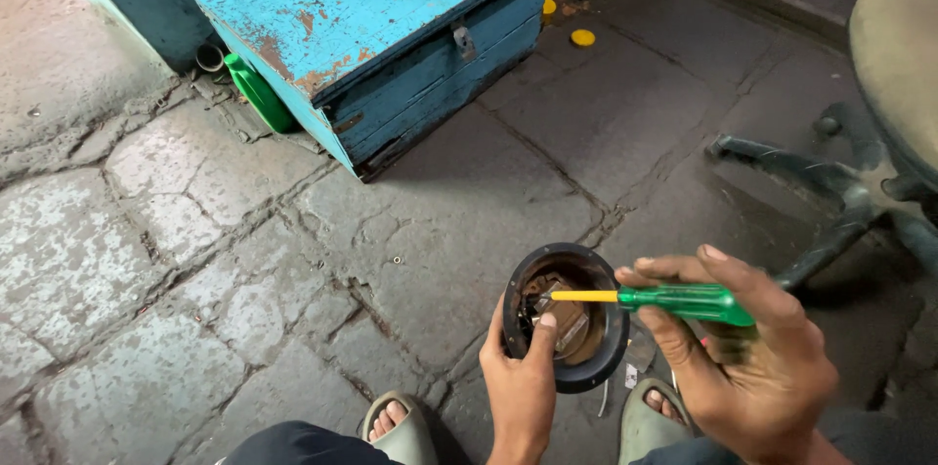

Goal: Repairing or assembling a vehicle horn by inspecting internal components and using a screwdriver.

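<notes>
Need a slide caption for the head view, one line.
Left hand holds a round black housing; right hand works a green screwdriver inside it.

Count: one round black housing [567, 317]; one green-handled screwdriver with yellow shaft [674, 301]; one worn blue wooden box [381, 30]; one green plastic bottle [257, 92]; two yellow caps [583, 37]; two grey sandals [401, 434].

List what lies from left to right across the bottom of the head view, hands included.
Left sandalled foot → left hand → round black housing → green-handled screwdriver → right hand, gripping the screwdriver's handle.
</notes>
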